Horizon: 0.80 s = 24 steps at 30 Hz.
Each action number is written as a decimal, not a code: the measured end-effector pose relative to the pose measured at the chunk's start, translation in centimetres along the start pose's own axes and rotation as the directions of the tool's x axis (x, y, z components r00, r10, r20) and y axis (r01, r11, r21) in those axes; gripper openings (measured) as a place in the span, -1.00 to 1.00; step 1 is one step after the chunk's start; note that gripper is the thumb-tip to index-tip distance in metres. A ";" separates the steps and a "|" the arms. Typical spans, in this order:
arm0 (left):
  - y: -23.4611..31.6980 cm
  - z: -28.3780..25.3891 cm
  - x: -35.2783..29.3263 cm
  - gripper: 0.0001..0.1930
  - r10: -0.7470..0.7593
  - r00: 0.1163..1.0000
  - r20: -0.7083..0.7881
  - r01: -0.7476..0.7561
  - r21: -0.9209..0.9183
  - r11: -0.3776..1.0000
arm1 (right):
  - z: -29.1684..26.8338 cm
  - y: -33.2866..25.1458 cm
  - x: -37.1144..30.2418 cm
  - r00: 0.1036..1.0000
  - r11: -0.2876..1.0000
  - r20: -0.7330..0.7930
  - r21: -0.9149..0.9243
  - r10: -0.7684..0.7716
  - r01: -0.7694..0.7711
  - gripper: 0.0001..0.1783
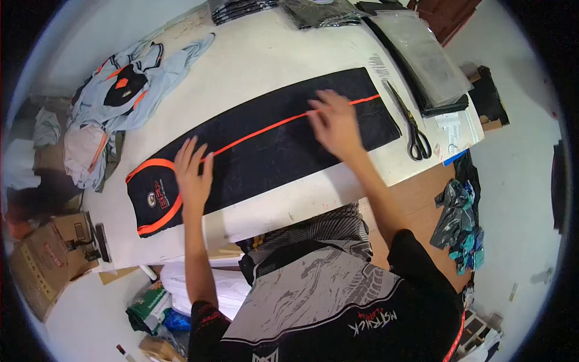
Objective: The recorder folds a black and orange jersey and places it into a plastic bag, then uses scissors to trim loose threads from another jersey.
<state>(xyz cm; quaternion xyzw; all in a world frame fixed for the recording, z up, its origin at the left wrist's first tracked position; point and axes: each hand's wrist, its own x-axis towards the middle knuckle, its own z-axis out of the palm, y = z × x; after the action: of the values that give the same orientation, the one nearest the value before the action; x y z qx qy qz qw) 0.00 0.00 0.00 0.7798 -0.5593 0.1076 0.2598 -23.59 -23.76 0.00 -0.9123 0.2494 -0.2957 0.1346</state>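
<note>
— Containers?
— Box (43, 260), left of all fingers, contents indiscernible; clear bags (419, 57), right, stacked flat.
— Hands?
— Left hand (194, 179), right hand (339, 128): palms down, fingers apart; black cloth (259, 166) beneath both.

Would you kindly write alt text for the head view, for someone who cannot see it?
A person's left hand and slightly blurred right hand are over a long black cloth piece with orange trim, laid flat on a white table. Scissors and translucent plastic sleeves lie to the right, light grey clothing to the left.
</note>
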 end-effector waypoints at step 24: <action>2.8 4.5 1.0 -0.35 -0.192 0.977 0.095 0.175 0.163 0.971 | -5.6 18.8 -1.0 0.720 0.724 0.077 -0.101 0.690 -0.683 -0.47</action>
<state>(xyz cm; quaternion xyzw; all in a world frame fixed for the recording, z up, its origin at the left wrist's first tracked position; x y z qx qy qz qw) -2.77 -3.89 -2.55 0.8506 -0.4883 0.0829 0.1767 -34.76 -39.57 -3.40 -0.7737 0.5713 -0.1663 0.2178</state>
